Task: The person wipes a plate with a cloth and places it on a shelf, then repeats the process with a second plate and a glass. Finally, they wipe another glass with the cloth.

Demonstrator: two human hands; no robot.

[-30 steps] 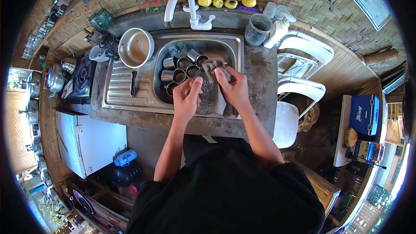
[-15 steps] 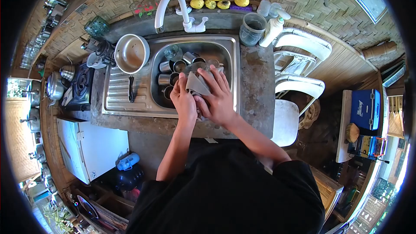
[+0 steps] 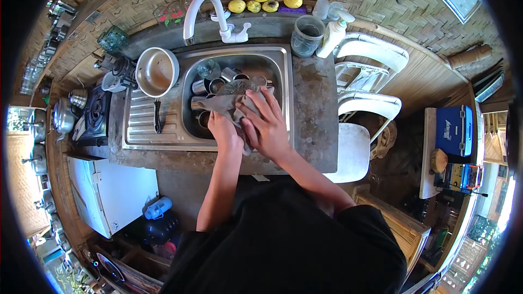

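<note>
A crumpled grey cloth [image 3: 227, 102] is bunched between my two hands over the near part of the steel sink [image 3: 287, 76]. My left hand [image 3: 225, 133] is closed on its lower left side. My right hand [image 3: 268, 130] grips it from the right, fingers bent over the folds and thumb pressed in. Just beyond the cloth, a patterned clear glass piece [image 3: 239, 85] shows in part; whether it is held cannot be made out. Several metal cups [image 3: 200, 86] and a clear glass [image 3: 208, 68] lie in the basin.
A saucepan [image 3: 157, 73] rests on the drainboard [image 3: 143, 125]. Behind the sink rise a white faucet [image 3: 204, 8] and a ledge with yellow fruits [image 3: 292, 1]. A plastic container [image 3: 306, 36] and pump bottle [image 3: 333, 37] stand right, near white chairs [image 3: 370, 103].
The cloth is more spread out, with a corner now reaching left over the cups. Both hands stay close together on it. The whole view has shifted slightly.
</note>
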